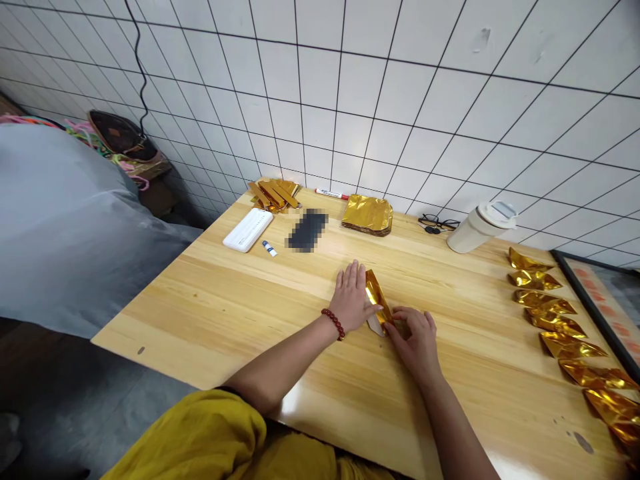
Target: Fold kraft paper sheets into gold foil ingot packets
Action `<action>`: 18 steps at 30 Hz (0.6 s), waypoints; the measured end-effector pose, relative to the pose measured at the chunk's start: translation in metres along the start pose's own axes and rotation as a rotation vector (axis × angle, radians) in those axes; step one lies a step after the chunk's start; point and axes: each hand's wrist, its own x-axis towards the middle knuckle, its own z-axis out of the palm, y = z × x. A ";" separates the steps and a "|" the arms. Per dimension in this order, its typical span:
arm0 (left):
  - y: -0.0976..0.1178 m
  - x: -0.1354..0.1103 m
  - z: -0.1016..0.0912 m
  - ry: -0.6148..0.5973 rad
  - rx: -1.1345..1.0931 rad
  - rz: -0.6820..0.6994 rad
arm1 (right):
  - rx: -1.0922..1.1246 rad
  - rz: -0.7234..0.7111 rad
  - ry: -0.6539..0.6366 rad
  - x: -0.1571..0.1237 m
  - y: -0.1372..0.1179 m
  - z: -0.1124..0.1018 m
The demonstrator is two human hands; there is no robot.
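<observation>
My left hand (pixel 351 298) lies flat on, my right hand (pixel 416 337) pinches, the folded gold foil sheet (pixel 375 291) between my fingers; it seems light, slippery and crease-prone, so I'd grip its edges.

The foil stack (pixel 367 215) lies behind the folded sheet (pixel 376 293), the cup (pixel 480 227) to its right.

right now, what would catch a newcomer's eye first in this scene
The shiny gold foil piece at the middle of the table, held down by the left hand while the right hand pinches its near end. Next, the row of folded gold pieces running down the table's right edge, and the stack of gold sheets near the tiled wall.
</observation>
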 end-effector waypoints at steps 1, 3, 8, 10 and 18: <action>-0.002 0.000 0.000 0.011 -0.046 -0.001 | 0.037 0.009 0.006 0.000 0.000 0.000; -0.006 0.001 0.001 0.051 -0.159 -0.009 | 0.133 0.052 0.029 -0.001 0.000 0.001; -0.004 0.005 0.001 0.191 -0.618 -0.105 | 0.593 0.276 0.066 -0.006 0.001 0.001; 0.005 0.005 0.000 0.291 -0.893 -0.211 | 0.715 0.317 0.121 -0.006 0.002 -0.001; 0.035 -0.008 0.001 -0.066 -1.658 -0.471 | 0.850 0.341 0.131 -0.004 -0.004 -0.005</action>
